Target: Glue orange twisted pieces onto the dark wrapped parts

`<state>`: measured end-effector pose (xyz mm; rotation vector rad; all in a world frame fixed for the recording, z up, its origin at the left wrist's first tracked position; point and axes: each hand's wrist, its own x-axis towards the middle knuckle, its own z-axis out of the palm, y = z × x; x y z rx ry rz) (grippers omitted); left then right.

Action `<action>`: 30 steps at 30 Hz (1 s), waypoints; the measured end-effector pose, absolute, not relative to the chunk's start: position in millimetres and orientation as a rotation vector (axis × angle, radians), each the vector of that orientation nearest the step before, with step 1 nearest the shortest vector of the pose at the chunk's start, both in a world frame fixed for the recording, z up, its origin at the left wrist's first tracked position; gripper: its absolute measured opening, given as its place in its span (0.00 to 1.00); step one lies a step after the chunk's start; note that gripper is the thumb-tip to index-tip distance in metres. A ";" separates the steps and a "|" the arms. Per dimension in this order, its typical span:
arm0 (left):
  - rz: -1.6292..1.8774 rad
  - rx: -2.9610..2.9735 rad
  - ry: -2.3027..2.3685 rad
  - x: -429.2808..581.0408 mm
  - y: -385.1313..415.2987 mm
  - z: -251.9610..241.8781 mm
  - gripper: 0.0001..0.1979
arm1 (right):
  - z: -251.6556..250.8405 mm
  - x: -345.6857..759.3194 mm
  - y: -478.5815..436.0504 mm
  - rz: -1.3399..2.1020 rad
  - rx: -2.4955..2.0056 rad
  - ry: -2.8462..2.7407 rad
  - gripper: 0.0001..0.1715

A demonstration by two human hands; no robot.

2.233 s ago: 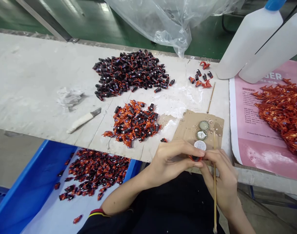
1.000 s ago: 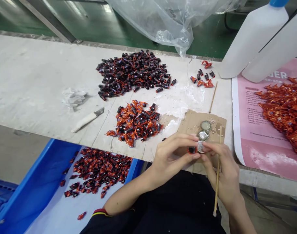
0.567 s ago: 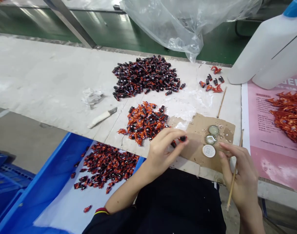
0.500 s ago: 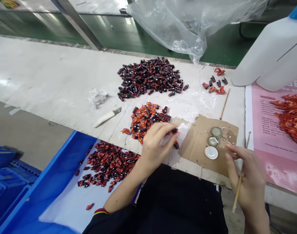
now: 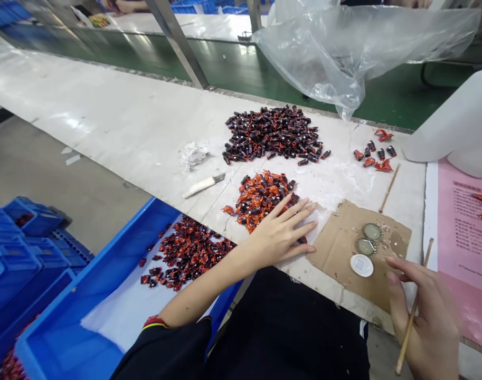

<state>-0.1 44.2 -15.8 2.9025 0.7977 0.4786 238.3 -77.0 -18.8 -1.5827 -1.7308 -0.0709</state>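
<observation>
My left hand (image 5: 286, 232) lies palm down with fingers spread at the right edge of a mixed pile of orange and black pieces (image 5: 260, 198), covering part of it. In my right hand (image 5: 426, 306) is a thin wooden stick (image 5: 414, 311), held low at the right, beside the brown cardboard (image 5: 336, 237). On that cardboard are two bottle caps with pale contents (image 5: 372, 231) and a white round lid (image 5: 361, 265). Behind the mixed pile lies a larger heap of black pieces with orange rims (image 5: 276, 132).
A white-handled knife (image 5: 204, 186) and crumpled scraps (image 5: 195, 155) lie left of the piles. Another stick (image 5: 390, 187), a few loose pieces (image 5: 371, 150) and white jugs (image 5: 446, 119) are at right. A blue bin (image 5: 117, 253) stands below the table edge. People's arms show far behind.
My left hand has opened, its fingers now flat and spread; the black piece seen at its fingertips no longer shows there. My right hand keeps the stick. The view has shifted left and up.
</observation>
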 end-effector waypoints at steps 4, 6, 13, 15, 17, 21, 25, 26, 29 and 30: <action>0.449 2.957 0.952 1.0 52.0 -19.7 0.16 | -24.2 243.3 -80.2 -0.091 -1.554 -1.773 0.13; 0.432 2.978 1.005 0.2 58.9 -18.8 0.17 | -26.1 247.5 -81.3 -0.084 -1.546 -1.810 0.14; 0.267 2.906 1.162 2.5 78.1 -7.1 0.24 | -5.7 253.3 -52.1 -0.045 -1.452 -2.029 0.18; 0.224 2.874 1.194 2.2 79.8 -5.2 0.24 | 0.4 246.3 -32.7 -0.006 -1.390 -2.159 0.23; 0.223 2.875 1.198 0.4 80.4 -4.8 0.22 | 2.5 234.3 -11.8 0.008 -1.348 -2.249 0.26; 0.296 2.901 1.232 -9.5 81.3 -6.0 0.19 | -5.0 206.0 26.7 -0.051 -1.225 -2.428 0.36; 0.284 2.898 1.216 -26.6 83.0 -6.5 0.20 | -18.7 184.1 55.8 0.061 -1.227 -2.558 0.44; 0.276 2.896 1.203 -31.3 83.4 -6.4 0.19 | -21.9 179.5 61.7 0.089 -1.210 -2.569 0.45; 0.257 2.891 1.169 -46.0 83.6 -5.8 0.19 | -29.3 166.9 76.2 0.119 -1.141 -2.569 0.47; 0.256 2.887 1.165 -51.2 83.2 -5.6 0.18 | -30.7 162.7 79.6 0.122 -1.119 -2.575 0.48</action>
